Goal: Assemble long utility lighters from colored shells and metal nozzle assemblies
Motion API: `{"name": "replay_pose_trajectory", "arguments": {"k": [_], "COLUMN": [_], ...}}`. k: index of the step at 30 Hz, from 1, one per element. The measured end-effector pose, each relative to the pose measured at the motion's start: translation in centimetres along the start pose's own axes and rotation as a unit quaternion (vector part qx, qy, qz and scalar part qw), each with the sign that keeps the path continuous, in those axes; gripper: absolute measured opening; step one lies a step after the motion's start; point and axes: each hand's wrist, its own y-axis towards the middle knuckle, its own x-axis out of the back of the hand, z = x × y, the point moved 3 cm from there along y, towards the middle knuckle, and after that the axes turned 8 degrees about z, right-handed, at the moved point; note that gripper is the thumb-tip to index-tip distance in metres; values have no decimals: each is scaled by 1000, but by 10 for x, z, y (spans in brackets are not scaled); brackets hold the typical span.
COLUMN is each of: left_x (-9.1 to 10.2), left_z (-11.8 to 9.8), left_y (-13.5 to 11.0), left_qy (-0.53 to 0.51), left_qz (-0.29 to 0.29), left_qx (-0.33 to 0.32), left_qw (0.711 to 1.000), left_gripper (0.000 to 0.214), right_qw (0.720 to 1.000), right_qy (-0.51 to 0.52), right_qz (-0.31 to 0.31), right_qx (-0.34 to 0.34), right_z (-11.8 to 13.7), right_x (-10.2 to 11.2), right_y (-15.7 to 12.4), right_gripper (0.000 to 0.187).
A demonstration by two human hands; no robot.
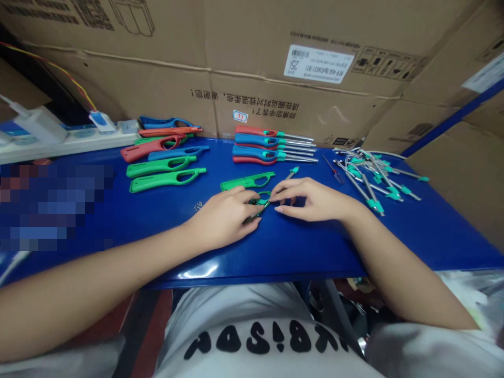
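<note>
My left hand point(228, 215) is closed around a green lighter shell point(265, 193) that has a teal piece and dark parts inside; much of it is covered by my fingers. At the shell's front end, the thumb and index finger of my right hand point(309, 199) pinch together, and what lies between them is too small to make out. Just beyond my right fingers a metal tube with a teal tip point(293, 171) sticks out, its lower part hidden. Another green shell half point(248, 181) lies flat behind my left hand. Small metal pieces point(198, 206) lie left of that hand.
Green, red and blue lighter shells point(167, 179) lie at the left. Lighters with metal tubes point(275, 147) are stacked at the back. A screwdriver point(334, 170) and a pile of wired tubes point(378, 178) lie right. Cardboard point(157, 94) walls the blue table point(441, 231); a power strip point(74, 142) stands left.
</note>
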Motion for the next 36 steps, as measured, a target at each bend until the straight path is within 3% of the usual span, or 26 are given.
{"name": "replay_pose_trajectory", "arguments": {"k": [19, 22, 27, 32, 36], "left_x": [-1, -2, -3, -5, -3], "left_z": [-1, 2, 12, 19, 20], "left_y": [-1, 0, 2, 3, 3], "left_qy": [0, -8, -15, -25, -29], "left_qz": [2, -1, 3, 9, -10], "left_qx": [-6, -20, -32, -28, -34], "left_qw": [1000, 1000, 999, 999, 999], "left_gripper": [30, 31, 33, 33, 30], "right_qw": [1000, 999, 980, 968, 970], "right_qy": [-18, -16, -96, -190, -161], "right_qz": [11, -34, -173, -146, -150], "right_qx": [-4, 13, -11, -73, -106], "right_z": [6, 3, -13, -28, -35], "right_x": [1, 2, 1, -9, -9], "right_y": [-1, 0, 6, 13, 13], "right_gripper": [24, 21, 23, 37, 22]}}
